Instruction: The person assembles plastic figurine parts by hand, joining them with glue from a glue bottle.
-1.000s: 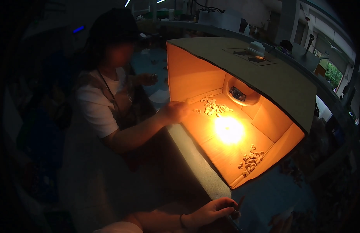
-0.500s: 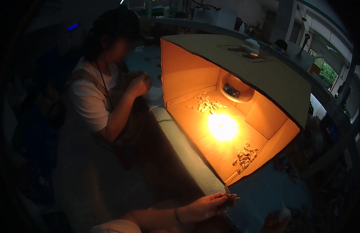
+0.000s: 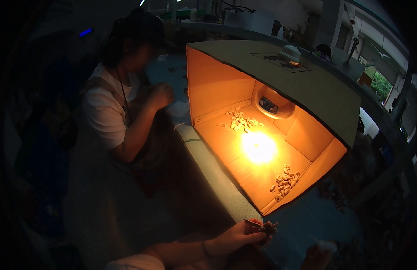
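My left hand [image 3: 240, 235] is closed on a small dark, knobbly figure-like piece [image 3: 268, 227], pinched between thumb and fingers just below the near corner of the cardboard box [image 3: 276, 60]. A thin dark sliver sticks out by the fingertips. In the shade at lower right, my right hand [image 3: 316, 257] is closed around a whitish, pointed thing [image 3: 326, 245]; it is blurred and its kind is unclear. Inside the box, small lumpy pieces lie in two groups, a near pile [image 3: 286, 182] and a far pile [image 3: 242, 121], lit by a bright lamp glow.
On the left, a person [image 3: 111, 101] sits with hands raised close together. A pale rolled edge [image 3: 217, 175] runs along the box's open front. Bluish table surface [image 3: 303, 229] shows at the right, with dark small pieces [image 3: 337, 198] beside the box.
My left hand has turned the dark piece slightly, and a thin sliver now shows at the fingertips. The whitish thing in my right hand has tilted and shifted slightly left.
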Tool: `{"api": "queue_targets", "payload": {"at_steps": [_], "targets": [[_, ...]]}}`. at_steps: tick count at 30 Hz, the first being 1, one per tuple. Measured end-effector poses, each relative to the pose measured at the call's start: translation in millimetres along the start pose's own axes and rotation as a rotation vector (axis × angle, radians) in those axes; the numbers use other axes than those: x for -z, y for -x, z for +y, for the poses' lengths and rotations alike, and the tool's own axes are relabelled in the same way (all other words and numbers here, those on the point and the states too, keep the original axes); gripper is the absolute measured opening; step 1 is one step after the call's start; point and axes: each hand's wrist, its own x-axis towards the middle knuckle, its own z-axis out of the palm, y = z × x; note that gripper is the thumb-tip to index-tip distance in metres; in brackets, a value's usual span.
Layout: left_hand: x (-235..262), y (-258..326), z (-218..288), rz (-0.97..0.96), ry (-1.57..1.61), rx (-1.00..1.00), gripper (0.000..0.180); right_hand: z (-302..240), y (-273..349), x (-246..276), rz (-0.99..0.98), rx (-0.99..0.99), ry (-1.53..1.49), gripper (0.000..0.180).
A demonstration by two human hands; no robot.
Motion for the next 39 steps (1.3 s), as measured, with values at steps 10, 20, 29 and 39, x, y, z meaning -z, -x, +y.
{"api": "queue_targets", "payload": {"at_steps": [10,20,29,39], "targets": [[-19,-22,32,0.106,-1.449,-1.063,0.035,-15,13,-32,0.434,0.630,0.840,0.045],[-28,-20,27,0.076,-1.626,-1.121,0.031,-46,27,-40,-0.168,0.732,0.774,0.037],[-27,-18,28,0.082,-1.648,-1.087,0.033,-41,30,-38,-0.173,0.691,0.814,0.044],[-25,-18,27,0.091,-1.648,-1.085,0.034,-51,26,-44,-0.336,0.628,0.825,0.045]]}}
